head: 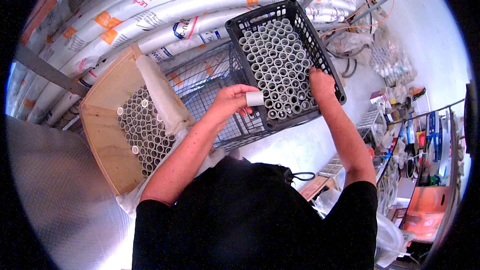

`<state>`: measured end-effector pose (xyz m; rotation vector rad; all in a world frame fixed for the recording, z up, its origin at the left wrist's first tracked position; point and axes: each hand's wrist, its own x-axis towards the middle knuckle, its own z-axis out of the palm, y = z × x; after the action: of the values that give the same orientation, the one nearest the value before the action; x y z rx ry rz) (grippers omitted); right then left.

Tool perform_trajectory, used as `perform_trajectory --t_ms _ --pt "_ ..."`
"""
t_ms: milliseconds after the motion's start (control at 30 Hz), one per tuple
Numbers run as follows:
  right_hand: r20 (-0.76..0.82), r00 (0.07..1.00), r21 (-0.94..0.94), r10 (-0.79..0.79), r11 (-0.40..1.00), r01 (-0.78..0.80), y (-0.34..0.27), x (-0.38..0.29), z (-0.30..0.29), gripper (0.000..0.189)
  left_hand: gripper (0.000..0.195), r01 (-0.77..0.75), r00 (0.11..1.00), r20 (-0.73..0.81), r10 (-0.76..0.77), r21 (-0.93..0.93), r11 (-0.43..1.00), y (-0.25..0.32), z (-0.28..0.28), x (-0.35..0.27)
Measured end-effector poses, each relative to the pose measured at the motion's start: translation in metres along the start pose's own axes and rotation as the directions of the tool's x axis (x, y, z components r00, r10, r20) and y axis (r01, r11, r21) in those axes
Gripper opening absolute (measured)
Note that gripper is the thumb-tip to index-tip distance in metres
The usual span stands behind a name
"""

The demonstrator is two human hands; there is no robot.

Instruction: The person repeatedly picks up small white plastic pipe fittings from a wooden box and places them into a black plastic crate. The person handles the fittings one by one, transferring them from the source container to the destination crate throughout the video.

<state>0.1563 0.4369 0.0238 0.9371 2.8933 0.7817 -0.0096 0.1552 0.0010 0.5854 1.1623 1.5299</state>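
Between the thumb and fingers of my left hand is a short grey plastic pipe coupling, held beside the near left wall of a black plastic crate. Similar pipe fittings stand upright inside that crate in close rows. My right hand reaches into the crate at its right side, over the fittings; its fingertips are partly hidden, so what it grips cannot be made out. To the left, a wooden box with a liner draped over one edge holds more upright couplings.
A wire shopping cart sits under the crate. Behind are stacked long pipes in printed wrapping, and a metal bar crosses at left. Shelving with packaged goods and an orange box line the right.
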Motion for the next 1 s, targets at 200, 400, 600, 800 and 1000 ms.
perform_trajectory --t_ms 200,400,600,800,1000 --pt "-0.083 0.996 -0.149 0.022 0.988 -0.035 0.002 0.002 0.037 0.014 0.024 0.011 1.000 -0.015 -0.010 0.016 1.000 -0.002 0.000 0.003" --pt "-0.029 0.997 -0.082 0.077 0.993 -0.079 -0.005 -0.004 0.030 0.023 0.023 0.011 0.999 -0.040 -0.011 0.002 1.000 -0.001 0.000 0.002" --pt "-0.011 0.999 -0.073 0.052 0.996 -0.053 -0.004 -0.008 0.022 0.023 0.024 -0.004 0.999 -0.040 0.004 -0.007 1.000 -0.001 0.000 0.002" --pt "0.013 0.992 0.091 0.125 0.988 -0.126 -0.007 -0.008 0.029 0.023 0.024 0.019 0.999 -0.039 -0.019 0.000 1.000 -0.002 -0.001 0.003" --pt "0.201 0.967 0.276 0.158 0.938 -0.211 -0.006 -0.006 0.018 0.026 0.023 0.038 0.998 -0.049 -0.039 -0.010 0.999 -0.003 -0.001 0.004"
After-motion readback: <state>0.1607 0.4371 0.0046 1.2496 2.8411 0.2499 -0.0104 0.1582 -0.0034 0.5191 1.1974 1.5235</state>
